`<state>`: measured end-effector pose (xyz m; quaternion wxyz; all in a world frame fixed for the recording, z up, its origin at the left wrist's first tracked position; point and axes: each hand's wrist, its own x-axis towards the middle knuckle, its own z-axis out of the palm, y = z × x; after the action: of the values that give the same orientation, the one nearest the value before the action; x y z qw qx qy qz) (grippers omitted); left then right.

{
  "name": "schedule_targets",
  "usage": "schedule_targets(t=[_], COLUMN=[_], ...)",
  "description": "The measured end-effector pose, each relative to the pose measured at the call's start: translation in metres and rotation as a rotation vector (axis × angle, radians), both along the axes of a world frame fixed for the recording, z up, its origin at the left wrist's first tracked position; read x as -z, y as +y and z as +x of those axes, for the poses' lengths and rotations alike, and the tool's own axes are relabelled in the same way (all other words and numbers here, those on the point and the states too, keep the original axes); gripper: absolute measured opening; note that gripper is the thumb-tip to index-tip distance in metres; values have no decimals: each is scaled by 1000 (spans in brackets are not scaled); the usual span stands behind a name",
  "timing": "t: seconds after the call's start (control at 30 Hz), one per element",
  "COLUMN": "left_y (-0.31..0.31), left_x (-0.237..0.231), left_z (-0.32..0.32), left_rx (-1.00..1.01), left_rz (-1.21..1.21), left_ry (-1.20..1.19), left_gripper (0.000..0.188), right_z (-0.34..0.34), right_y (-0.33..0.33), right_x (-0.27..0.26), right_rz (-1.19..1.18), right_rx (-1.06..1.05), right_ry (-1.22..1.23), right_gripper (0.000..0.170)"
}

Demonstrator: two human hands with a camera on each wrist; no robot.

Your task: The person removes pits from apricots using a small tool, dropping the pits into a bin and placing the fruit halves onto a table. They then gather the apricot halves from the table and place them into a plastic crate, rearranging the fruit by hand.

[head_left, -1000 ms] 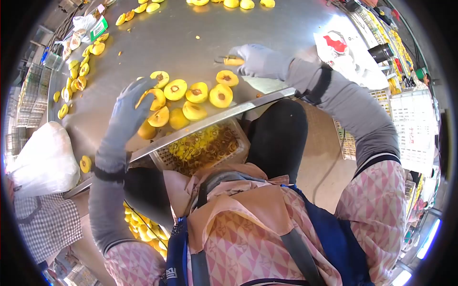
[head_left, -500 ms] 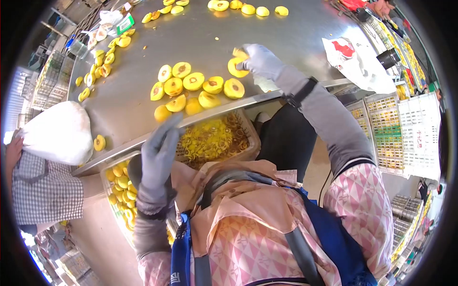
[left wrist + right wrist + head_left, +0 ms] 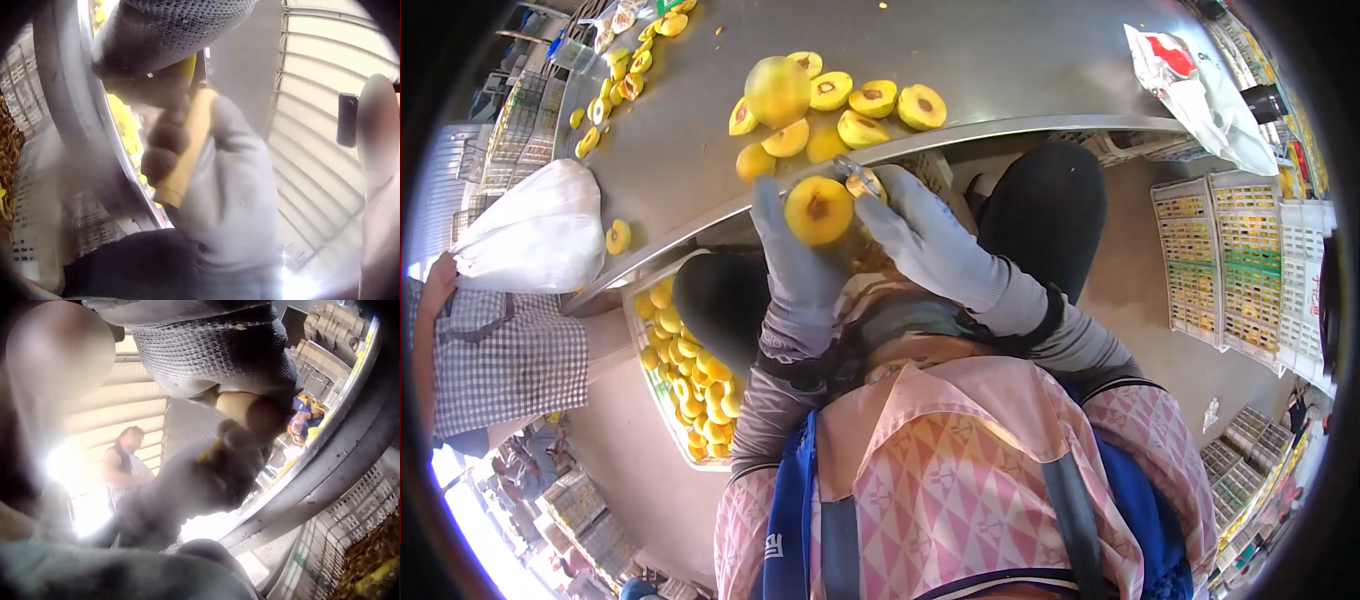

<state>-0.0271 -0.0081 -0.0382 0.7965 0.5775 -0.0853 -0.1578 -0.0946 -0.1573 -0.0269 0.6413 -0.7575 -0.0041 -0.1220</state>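
In the head view my gloved left hand (image 3: 805,265) holds a yellow peach half (image 3: 819,210), cut side with its brown centre facing up, in front of the table edge. Close on its right, my gloved right hand (image 3: 935,240) grips a short tool with a wooden handle (image 3: 865,184) and a metal tip by the peach. The left wrist view shows the right hand's fingers curled round that handle (image 3: 190,150), with a yellow sliver of the peach half (image 3: 185,72) under the left glove. Several more peach halves (image 3: 873,98) lie on the metal table (image 3: 1010,60).
A basket of yellow peaches (image 3: 690,380) stands on the floor to the left. Under the table edge is a crate of brown scraps (image 3: 369,562). A white bag (image 3: 535,230) is at the left, a plastic bag (image 3: 1200,100) at the right edge, with stacked crates (image 3: 1230,260) beyond.
My right hand has taken the near-right peach half off the table and come back toward my lap with the tool. My left hand left the table halves and now holds the peach half.
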Motion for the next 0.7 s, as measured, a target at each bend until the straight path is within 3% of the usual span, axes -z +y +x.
schedule_targets(t=[0.07, 0.13, 0.23, 0.37, 0.53, 0.63, 0.7], left_y=[4, 1, -2, -3, -12, -16, -18], left_x=[-5, -24, -20, -8, -11, -15, -19], left_z=[-1, -3, -3, -4, -6, -7, -8], left_rx=[-5, -18, -29, -118, -167, -180, -194], left_rz=[74, -220, -228, 183, 448, 261, 224], left_ry=[-89, 248, 142, -286, -563, -377, -316], left_gripper=[49, 45, 34, 27, 28, 32, 38], right_z=[-6, -13, -11, -13, -14, -15, -14], right_y=[1, 2, 6, 6, 9, 11, 8], right_x=[-11, -18, -6, -4, -1, 7, 1], right_rz=[-109, -332, -446, -409, -362, -325, -196], right_rx=[-11, 7, 68, 50, 45, 48, -52], right_ry=[-18, -34, -156, -122, -133, -227, -70], right_gripper=[28, 25, 22, 21, 23, 19, 17])
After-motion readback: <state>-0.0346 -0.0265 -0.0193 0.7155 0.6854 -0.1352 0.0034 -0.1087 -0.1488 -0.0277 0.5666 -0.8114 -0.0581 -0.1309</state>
